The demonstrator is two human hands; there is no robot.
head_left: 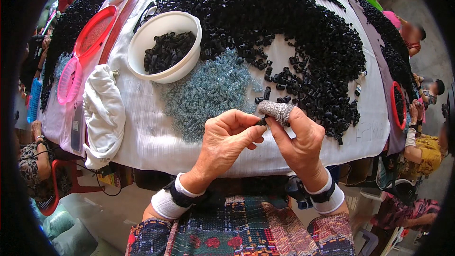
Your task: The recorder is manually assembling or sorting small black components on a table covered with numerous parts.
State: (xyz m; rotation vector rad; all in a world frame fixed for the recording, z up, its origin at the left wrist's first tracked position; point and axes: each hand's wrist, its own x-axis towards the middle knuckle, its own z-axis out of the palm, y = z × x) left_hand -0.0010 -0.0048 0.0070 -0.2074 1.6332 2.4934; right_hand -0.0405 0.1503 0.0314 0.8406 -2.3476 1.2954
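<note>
My left hand [223,136] pinches a small black plastic piece [261,122] between thumb and fingertips. Against that same piece my right hand [299,143] is closed, its thumb and finger meeting the left fingertips. A grey knitted finger cover [279,112] wraps a finger of the right hand. The piece is mostly hidden by the fingers. Just beyond the hands lies a heap of small pale-blue coil springs [208,92]. Farther back and to the right spreads a large pile of black plastic pieces [327,52], with a few loose ones near my right fingers.
A white bowl [193,63] partly filled with black pieces stands at the left. Beside it are a crumpled white cloth [103,114], a red round sieve [112,15] and a pink basket [61,85]. Other people sit at both sides, near a red basket [404,122].
</note>
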